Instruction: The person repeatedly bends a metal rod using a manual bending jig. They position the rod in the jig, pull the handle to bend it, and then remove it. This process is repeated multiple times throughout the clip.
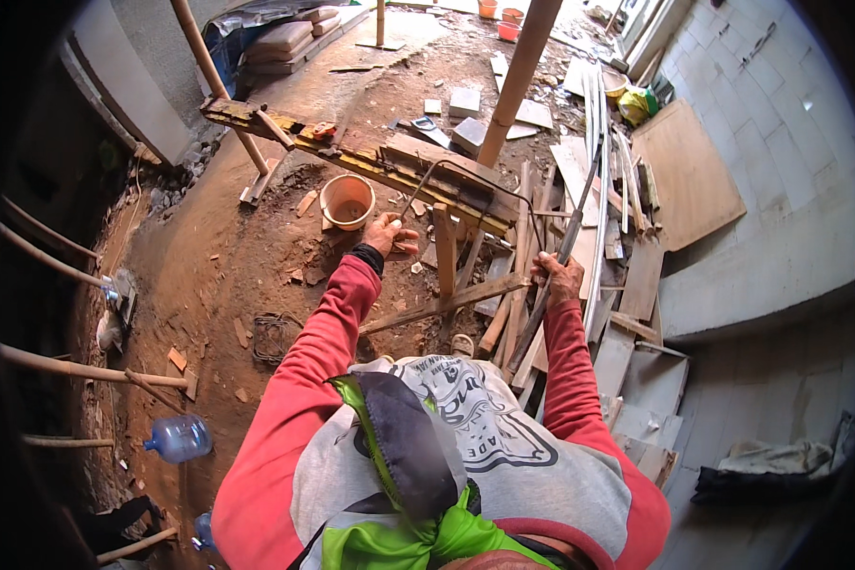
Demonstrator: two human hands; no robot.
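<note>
Both hands gripping steel.
Left hand [387, 235] closed on bent rod [446, 171]; right hand [559, 278] closed round bar [565, 242], axis 1–7 o'clock.

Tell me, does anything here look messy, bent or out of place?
Yes. The thin grey steel rod held by the left hand curves in a bend instead of running straight. Rough wooden planks and offcuts lie criss-crossed under the right hand, and a clear blue plastic water jug lies on its side in the dirt.
</note>
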